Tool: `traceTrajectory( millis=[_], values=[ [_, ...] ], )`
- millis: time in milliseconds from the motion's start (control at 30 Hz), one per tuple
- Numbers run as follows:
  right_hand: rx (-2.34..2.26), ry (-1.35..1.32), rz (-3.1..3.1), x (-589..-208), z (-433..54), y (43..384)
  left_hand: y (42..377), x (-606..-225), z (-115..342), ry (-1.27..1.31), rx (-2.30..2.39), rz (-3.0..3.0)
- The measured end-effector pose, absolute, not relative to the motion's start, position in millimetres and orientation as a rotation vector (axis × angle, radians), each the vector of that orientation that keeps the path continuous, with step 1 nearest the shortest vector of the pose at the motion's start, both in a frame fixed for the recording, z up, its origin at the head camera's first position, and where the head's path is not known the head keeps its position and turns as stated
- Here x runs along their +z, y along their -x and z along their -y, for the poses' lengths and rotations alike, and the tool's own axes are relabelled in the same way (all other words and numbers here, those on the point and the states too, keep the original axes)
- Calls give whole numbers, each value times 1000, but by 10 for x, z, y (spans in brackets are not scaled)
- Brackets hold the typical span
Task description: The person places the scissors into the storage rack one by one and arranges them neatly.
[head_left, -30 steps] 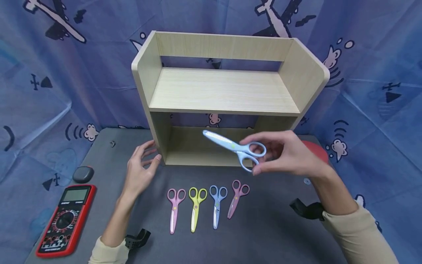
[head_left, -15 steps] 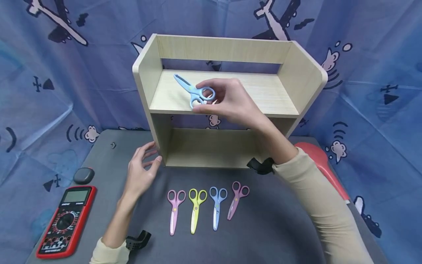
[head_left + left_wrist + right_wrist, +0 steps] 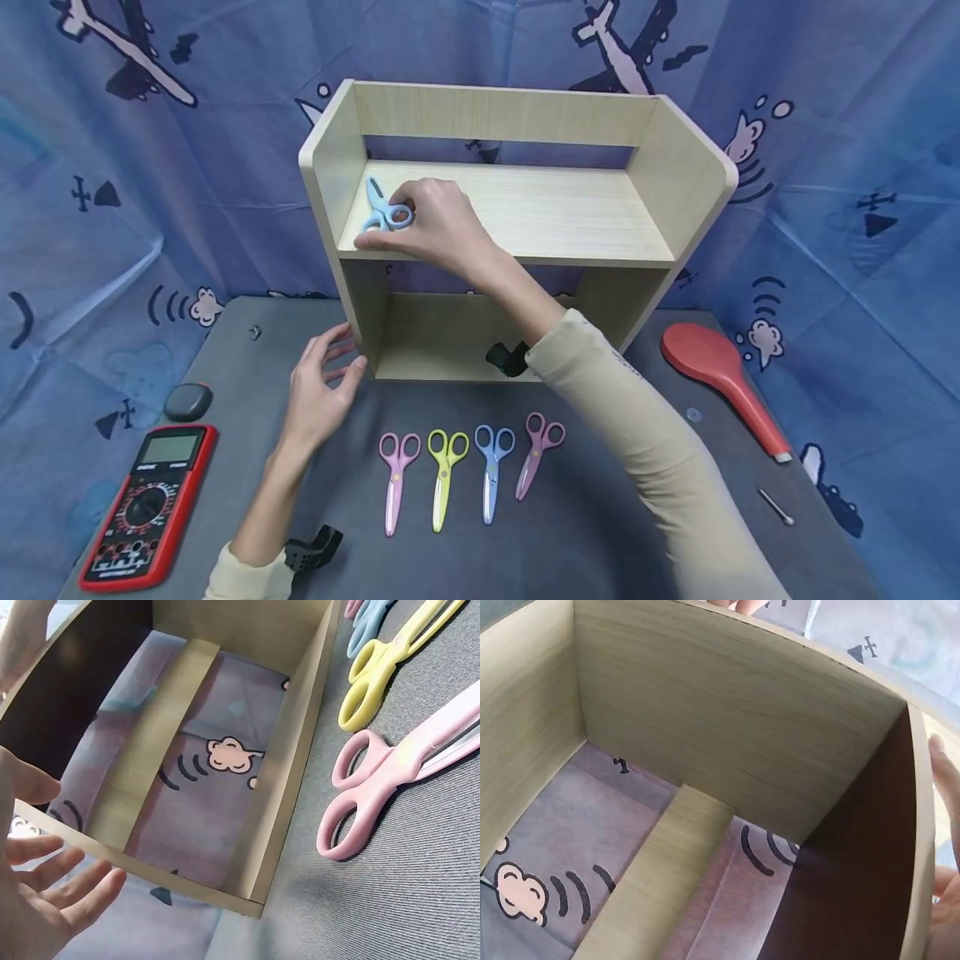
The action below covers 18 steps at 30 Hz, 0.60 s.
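Observation:
In the head view my right hand point(image 3: 438, 223) pinches light blue scissors point(image 3: 377, 198) by the handles, at the left end of the wooden shelf unit's upper board point(image 3: 517, 208). Whether the scissors touch the board I cannot tell. My left hand point(image 3: 321, 396) is beside the unit's lower left side panel point(image 3: 362, 308), its fingers loosely bent, with nothing held. A row of scissors lies on the grey table in front: pink point(image 3: 395, 479), yellow point(image 3: 444, 475), blue point(image 3: 491, 471) and mauve point(image 3: 536, 454). The left wrist view shows the pink scissors point(image 3: 382, 780) closest to that hand.
A red multimeter point(image 3: 150, 504) and a dark grey mouse-like object point(image 3: 188, 402) lie at the left. On the right are a red paddle-shaped object point(image 3: 712, 367), a small metal rod point(image 3: 776, 507) and a small clear disc point(image 3: 693, 414). Blue printed cloth point(image 3: 847, 233) hangs around the table.
My right hand has carried the light blue scissors from in front of the lower compartment up and left to the upper board's left end. The left hand stays by the side panel.

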State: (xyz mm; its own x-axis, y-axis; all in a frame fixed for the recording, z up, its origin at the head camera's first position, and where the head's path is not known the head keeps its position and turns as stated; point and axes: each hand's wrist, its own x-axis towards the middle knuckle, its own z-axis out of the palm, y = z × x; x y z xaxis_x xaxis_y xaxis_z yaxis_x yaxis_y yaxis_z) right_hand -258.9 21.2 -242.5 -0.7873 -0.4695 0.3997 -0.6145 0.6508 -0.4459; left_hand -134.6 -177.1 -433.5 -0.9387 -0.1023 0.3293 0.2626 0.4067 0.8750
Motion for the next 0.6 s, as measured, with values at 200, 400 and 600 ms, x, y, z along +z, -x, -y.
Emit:
traceTrajectory(
  millis=[200, 400, 600],
  values=[
    [723, -862, 2570, -2460, -76, 2596, 1343, -4328, 1761, 128, -1541, 2340],
    [719, -851, 2570, -2453, -71, 2548, 1344, -4324, 1756, 133, -1538, 2337],
    [938, -881, 2593, -2452, -285, 2359, 1336, -4325, 1764, 126, -1518, 2358]
  ],
)
